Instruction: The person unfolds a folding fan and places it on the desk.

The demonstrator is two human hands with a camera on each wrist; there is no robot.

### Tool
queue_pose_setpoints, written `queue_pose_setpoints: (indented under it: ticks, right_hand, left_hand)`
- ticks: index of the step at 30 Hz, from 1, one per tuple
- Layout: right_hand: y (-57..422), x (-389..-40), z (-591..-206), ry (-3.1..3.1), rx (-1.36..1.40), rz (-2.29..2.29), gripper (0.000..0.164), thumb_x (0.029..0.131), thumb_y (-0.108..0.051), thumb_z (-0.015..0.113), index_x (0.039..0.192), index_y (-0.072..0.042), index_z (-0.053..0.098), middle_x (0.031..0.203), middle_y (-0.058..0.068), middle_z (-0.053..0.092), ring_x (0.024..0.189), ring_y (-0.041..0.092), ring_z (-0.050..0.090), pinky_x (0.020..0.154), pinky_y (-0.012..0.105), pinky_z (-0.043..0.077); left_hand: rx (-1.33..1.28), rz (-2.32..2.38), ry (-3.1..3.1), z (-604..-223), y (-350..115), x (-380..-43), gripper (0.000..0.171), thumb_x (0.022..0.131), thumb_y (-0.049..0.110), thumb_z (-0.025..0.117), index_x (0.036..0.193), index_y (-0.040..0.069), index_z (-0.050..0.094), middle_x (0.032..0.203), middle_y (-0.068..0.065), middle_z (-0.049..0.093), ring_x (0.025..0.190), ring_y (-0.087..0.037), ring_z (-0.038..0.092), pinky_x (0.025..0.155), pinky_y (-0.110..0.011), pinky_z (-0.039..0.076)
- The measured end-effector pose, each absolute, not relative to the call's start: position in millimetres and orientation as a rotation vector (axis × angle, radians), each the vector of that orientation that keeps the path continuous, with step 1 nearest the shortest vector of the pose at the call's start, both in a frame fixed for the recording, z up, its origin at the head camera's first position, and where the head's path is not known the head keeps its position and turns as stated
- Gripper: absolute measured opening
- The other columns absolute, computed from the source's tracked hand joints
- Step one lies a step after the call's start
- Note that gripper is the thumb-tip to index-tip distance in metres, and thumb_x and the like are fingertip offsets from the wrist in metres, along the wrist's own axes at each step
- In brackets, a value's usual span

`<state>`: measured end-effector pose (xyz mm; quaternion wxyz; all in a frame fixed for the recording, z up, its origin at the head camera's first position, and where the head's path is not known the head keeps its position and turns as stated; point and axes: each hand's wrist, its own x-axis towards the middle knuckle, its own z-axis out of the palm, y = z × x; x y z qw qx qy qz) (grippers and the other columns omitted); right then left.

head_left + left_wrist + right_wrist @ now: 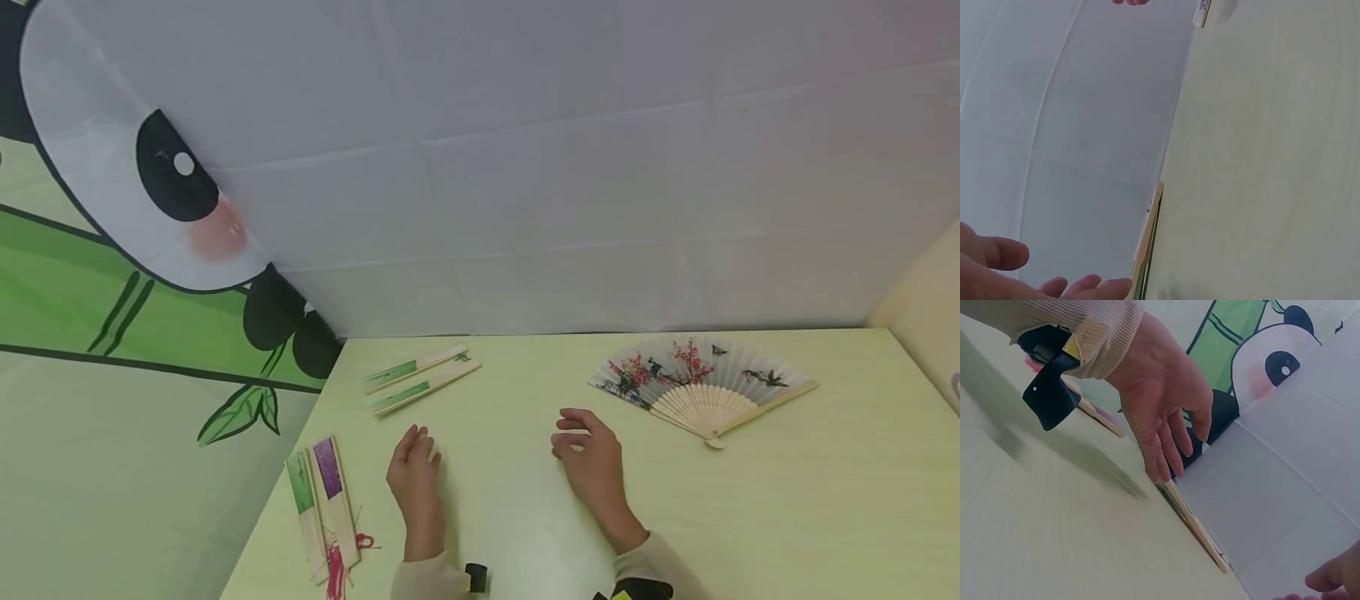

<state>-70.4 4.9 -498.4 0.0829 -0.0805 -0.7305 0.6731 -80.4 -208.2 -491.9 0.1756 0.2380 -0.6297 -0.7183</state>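
Note:
My left hand (417,487) hovers over the left middle of the table, holding nothing, its fingers relaxed and pointing away from me. Just beyond it lie two folded fans (427,388) with green bands, side by side at a slant. In the right wrist view the left hand (1163,387) overlaps the end of these folded fans (1194,528). My right hand (594,471) is also empty, thumb and fingers loosely bent. To its right a paper fan (693,371) lies spread open, painted with red blossoms and birds, its pale ribs meeting at the near end.
At the table's left edge lie two more folded fans, one with a green band (301,482) and one with a purple band (327,468), with a pink-red tassel (337,573). A white cloth backdrop (562,208) with a printed panda rises behind the table (787,517).

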Motion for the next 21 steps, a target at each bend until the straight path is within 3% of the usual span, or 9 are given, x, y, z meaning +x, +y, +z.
queue_pose_setpoints:
  ticks: [5, 7, 11, 14, 21]
  right_hand:
    - [-9, -68, -499, -2.215, -0.192, 1.989, 0.033, 0.092, 0.008, 0.07, 0.124, 0.006, 0.069, 0.112, 0.025, 0.071, 0.088, 0.03, 0.078, 0.07, 0.023, 0.061]
    - [-14, -66, -499, -2.222, -0.178, 1.99, 0.032, 0.092, 0.008, 0.07, 0.124, 0.006, 0.069, 0.111, 0.024, 0.071, 0.087, 0.029, 0.078, 0.07, 0.024, 0.06]
    - [-19, -64, -498, -2.218, -0.161, 2.021, 0.032, 0.092, 0.008, 0.071, 0.124, 0.005, 0.069, 0.112, 0.024, 0.071, 0.087, 0.028, 0.077, 0.07, 0.024, 0.06]
    - [-22, -63, -497, -2.214, -0.157, 2.031, 0.032, 0.091, 0.008, 0.071, 0.123, 0.004, 0.07, 0.111, 0.023, 0.071, 0.087, 0.027, 0.077, 0.07, 0.024, 0.06]
    - [-30, -62, -495, -2.196, -0.138, 2.053, 0.032, 0.089, 0.01, 0.071, 0.121, 0.004, 0.07, 0.11, 0.024, 0.071, 0.085, 0.027, 0.077, 0.069, 0.025, 0.06]
  left_hand:
    - [0.703, -1.864, -1.858, -492, -223, -77, 0.039, 0.108, 0.011, 0.055, 0.14, -0.011, 0.059, 0.144, -0.027, 0.06, 0.129, -0.025, 0.062, 0.092, -0.012, 0.051]
    - [0.727, -1.811, -1.892, -493, -229, -75, 0.038, 0.108, 0.012, 0.057, 0.139, -0.01, 0.061, 0.143, -0.027, 0.062, 0.131, -0.028, 0.061, 0.095, -0.013, 0.051]
    - [0.788, -1.744, -1.932, -492, -245, -73, 0.039, 0.108, 0.011, 0.056, 0.141, -0.009, 0.059, 0.147, -0.028, 0.058, 0.136, -0.039, 0.057, 0.113, -0.034, 0.048]
    - [0.818, -1.679, -1.946, -492, -259, -71, 0.04, 0.107, 0.008, 0.057, 0.142, -0.01, 0.058, 0.149, -0.031, 0.055, 0.139, -0.046, 0.052, 0.117, -0.051, 0.044]
    - [0.817, -1.404, -2.069, -499, -290, -63, 0.038, 0.099, -0.002, 0.059, 0.136, -0.013, 0.062, 0.147, -0.034, 0.054, 0.142, -0.056, 0.045, 0.116, -0.065, 0.039]
